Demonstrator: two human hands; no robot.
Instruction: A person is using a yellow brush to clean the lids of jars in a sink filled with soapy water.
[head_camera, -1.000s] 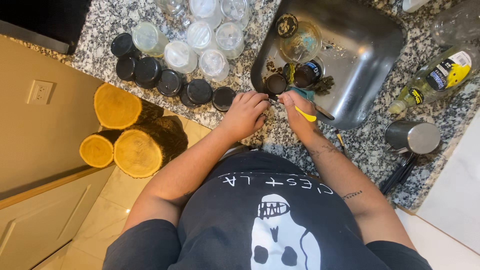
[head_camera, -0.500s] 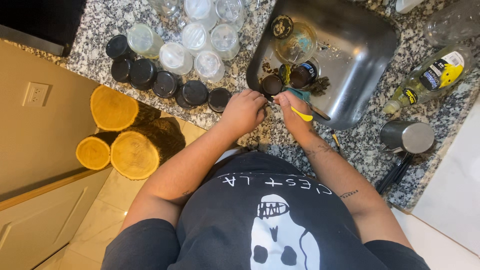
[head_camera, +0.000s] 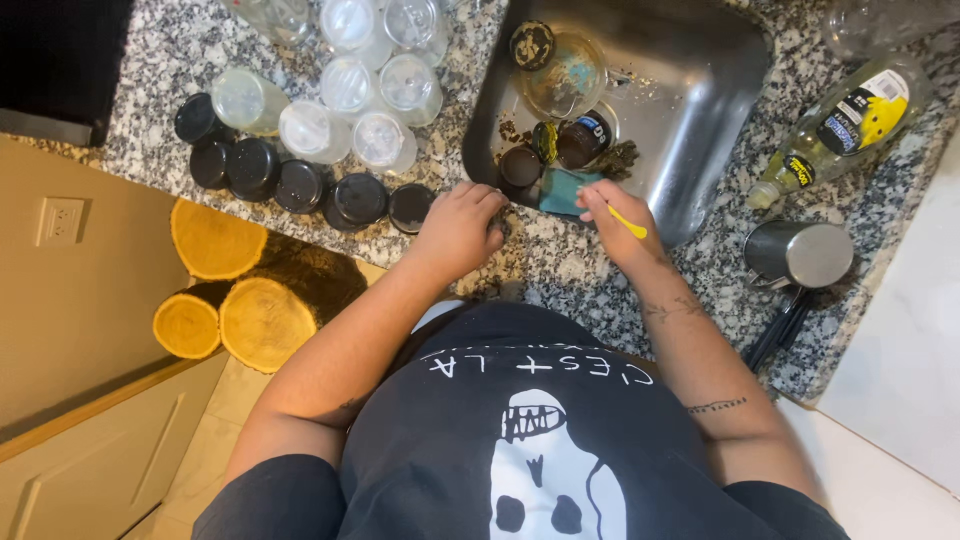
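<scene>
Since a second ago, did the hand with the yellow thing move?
No. The right hand sits at the sink front rim beside the teal sponge, as before; only the camera view shifted slightly.

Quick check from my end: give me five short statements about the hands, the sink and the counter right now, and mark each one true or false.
1. The right hand holds a thin yellow tool. True.
2. The left hand is inside the sink. False: it rests on the granite counter at the sink's front edge.
3. Black lids lie on the counter beside a group of clear jars. True.
4. The dish soap bottle stands upright in the sink. False: it lies on its side on the counter, outside the sink.
5. A metal cup sits on the counter near the person's right arm. True.
</scene>
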